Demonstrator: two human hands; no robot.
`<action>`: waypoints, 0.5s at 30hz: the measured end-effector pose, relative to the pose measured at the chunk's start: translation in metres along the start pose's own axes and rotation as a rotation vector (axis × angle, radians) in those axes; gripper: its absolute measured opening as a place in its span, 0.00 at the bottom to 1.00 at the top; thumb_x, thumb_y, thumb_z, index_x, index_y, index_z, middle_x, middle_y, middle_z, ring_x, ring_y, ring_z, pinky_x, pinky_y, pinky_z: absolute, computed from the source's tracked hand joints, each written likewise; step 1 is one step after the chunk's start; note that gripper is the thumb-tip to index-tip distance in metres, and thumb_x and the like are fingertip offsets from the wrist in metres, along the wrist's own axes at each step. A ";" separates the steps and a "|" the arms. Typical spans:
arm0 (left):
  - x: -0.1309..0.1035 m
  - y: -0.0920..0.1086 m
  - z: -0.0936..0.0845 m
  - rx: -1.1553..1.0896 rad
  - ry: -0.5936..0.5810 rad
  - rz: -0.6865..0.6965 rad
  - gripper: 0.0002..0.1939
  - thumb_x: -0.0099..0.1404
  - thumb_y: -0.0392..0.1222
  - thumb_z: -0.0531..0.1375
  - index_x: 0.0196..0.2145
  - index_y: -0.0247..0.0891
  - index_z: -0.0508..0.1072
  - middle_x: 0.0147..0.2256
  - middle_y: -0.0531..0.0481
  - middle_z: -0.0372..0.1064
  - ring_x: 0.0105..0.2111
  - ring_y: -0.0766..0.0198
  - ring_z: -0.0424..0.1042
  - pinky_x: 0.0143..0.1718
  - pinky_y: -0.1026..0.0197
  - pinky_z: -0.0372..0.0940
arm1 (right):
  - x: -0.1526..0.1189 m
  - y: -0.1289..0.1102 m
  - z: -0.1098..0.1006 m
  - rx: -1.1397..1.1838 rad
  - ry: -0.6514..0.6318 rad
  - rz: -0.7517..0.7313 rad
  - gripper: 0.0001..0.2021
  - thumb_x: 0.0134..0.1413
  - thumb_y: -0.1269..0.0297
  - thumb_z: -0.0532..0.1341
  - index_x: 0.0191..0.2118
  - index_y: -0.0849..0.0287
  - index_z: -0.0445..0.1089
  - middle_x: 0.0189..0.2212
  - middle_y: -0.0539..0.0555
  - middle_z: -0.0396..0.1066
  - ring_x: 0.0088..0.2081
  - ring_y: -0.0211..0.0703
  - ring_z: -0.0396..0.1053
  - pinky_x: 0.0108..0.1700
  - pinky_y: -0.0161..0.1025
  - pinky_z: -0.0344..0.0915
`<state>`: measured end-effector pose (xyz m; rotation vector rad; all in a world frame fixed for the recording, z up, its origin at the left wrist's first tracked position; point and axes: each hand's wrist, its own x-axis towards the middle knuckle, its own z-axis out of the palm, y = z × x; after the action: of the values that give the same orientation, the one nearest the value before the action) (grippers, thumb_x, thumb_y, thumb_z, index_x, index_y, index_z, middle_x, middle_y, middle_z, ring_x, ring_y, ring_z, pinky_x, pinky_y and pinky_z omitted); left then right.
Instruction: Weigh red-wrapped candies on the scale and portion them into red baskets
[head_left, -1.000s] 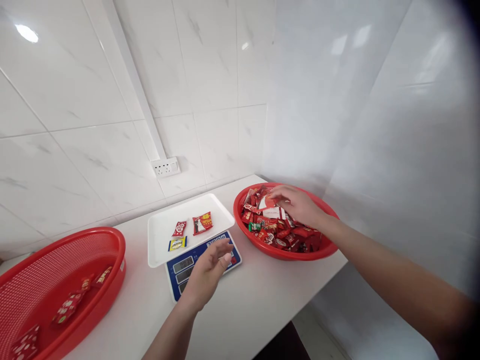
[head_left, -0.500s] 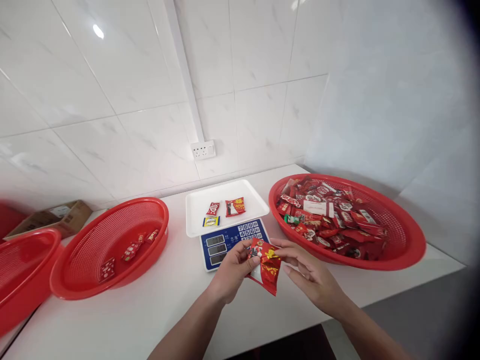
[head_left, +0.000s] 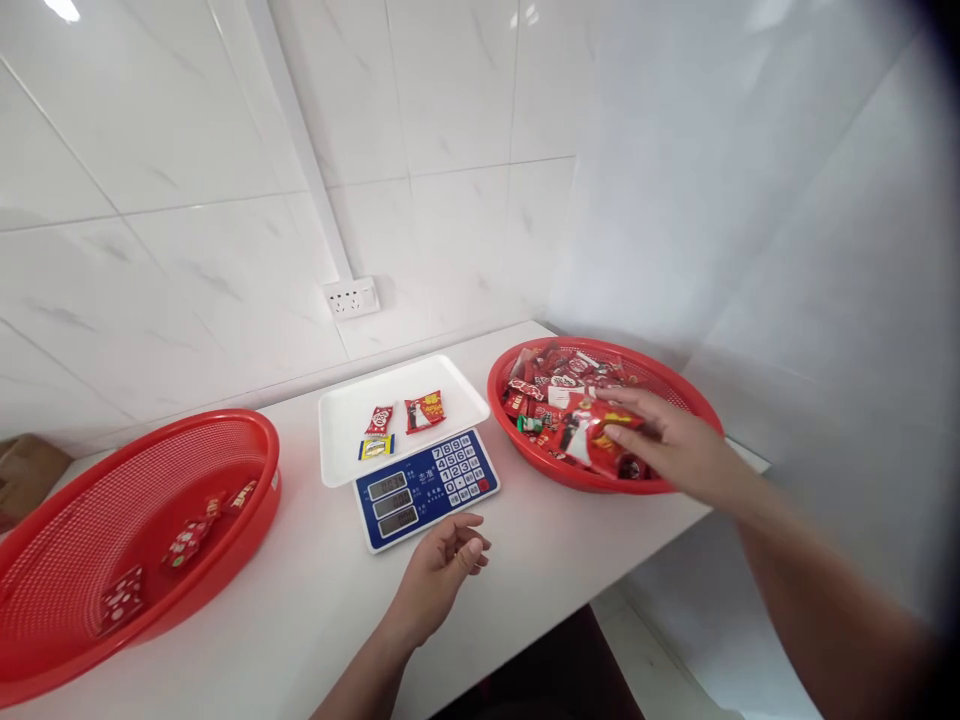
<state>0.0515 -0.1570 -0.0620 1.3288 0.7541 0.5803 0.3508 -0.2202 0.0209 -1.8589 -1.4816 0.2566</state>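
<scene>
My right hand [head_left: 667, 440] grips a red snack packet [head_left: 592, 440] with yellow print and a white patch. It is over the right red basket [head_left: 697, 400], which holds a heap of small red packets and one green one. My left hand [head_left: 442, 570] holds nothing, fingers loosely curled and apart, just in front of the digital scale [head_left: 427, 490]. On the scale's white tray [head_left: 337, 420] lie a red snack packet [head_left: 425, 412], a small red-and-white packet [head_left: 379, 420] and a yellow-and-blue packet [head_left: 376, 447].
Another red basket [head_left: 259, 430] stands on the left with several red packets at its bottom. Behind it at the far left is a cardboard box [head_left: 30, 475]. The white table [head_left: 300, 590] meets a tiled wall with a power socket [head_left: 352, 298].
My right hand has carried the red packet from in front of the scale to over the right basket. The left hand has let go of it. The view has turned right.
</scene>
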 end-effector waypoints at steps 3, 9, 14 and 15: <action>0.002 -0.005 -0.002 -0.008 0.009 -0.017 0.20 0.58 0.54 0.59 0.43 0.38 0.69 0.34 0.48 0.70 0.33 0.63 0.69 0.38 0.59 0.63 | 0.020 0.016 -0.022 -0.368 -0.026 0.022 0.19 0.52 0.59 0.57 0.51 0.49 0.68 0.53 0.54 0.67 0.51 0.62 0.66 0.46 0.53 0.67; 0.001 -0.013 -0.001 -0.021 0.003 -0.053 0.19 0.57 0.54 0.60 0.41 0.38 0.71 0.33 0.48 0.70 0.33 0.63 0.69 0.39 0.59 0.63 | 0.048 -0.003 0.022 -0.376 -0.395 -0.147 0.19 0.55 0.60 0.54 0.53 0.51 0.67 0.50 0.53 0.70 0.48 0.52 0.69 0.45 0.45 0.68; 0.000 -0.018 0.000 -0.009 -0.020 -0.059 0.19 0.57 0.53 0.61 0.41 0.38 0.71 0.33 0.48 0.70 0.33 0.62 0.69 0.39 0.59 0.63 | 0.059 0.001 0.062 -0.389 -0.478 -0.208 0.27 0.46 0.75 0.56 0.54 0.52 0.66 0.54 0.56 0.66 0.52 0.54 0.65 0.49 0.46 0.64; 0.000 -0.018 -0.001 -0.006 -0.021 -0.056 0.19 0.57 0.53 0.61 0.41 0.38 0.71 0.33 0.48 0.70 0.33 0.62 0.69 0.39 0.58 0.63 | 0.059 0.005 0.066 -0.391 -0.466 -0.215 0.28 0.45 0.77 0.56 0.54 0.51 0.67 0.54 0.56 0.66 0.52 0.53 0.65 0.49 0.46 0.64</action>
<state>0.0505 -0.1594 -0.0799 1.3017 0.7697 0.5229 0.3358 -0.1396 -0.0124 -2.0032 -2.1632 0.3293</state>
